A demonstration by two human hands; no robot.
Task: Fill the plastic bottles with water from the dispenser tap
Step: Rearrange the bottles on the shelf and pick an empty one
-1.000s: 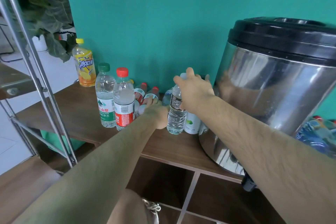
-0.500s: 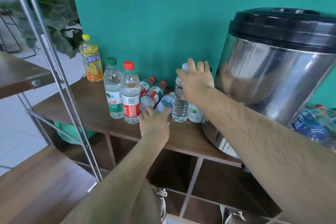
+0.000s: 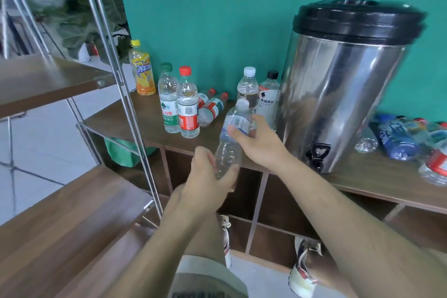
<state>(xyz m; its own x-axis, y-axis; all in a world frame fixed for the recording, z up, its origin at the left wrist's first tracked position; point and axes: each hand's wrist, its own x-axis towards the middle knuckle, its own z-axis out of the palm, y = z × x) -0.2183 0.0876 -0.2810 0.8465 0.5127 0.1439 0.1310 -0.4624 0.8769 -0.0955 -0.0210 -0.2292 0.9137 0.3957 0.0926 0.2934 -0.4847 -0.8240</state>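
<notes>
wooden shelf | bottle base in left fingers | right fingers round label

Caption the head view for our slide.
Left hand and right hand hold a clear capped plastic bottle near the steel dispenser's black tap.

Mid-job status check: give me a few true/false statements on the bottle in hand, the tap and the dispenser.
1. The clear bottle is under the tap. False: it is held in the air to the left of the dispenser, apart from the tap.
2. Both hands are on that bottle. True: the left hand grips its base and the right hand holds its upper part.
3. The bottle is uncapped. False: its white cap is on.
4. The dispenser's black lid is in place. True.
5. Every bottle on the shelf stands upright. False: two red-capped bottles lie on their sides.
</notes>
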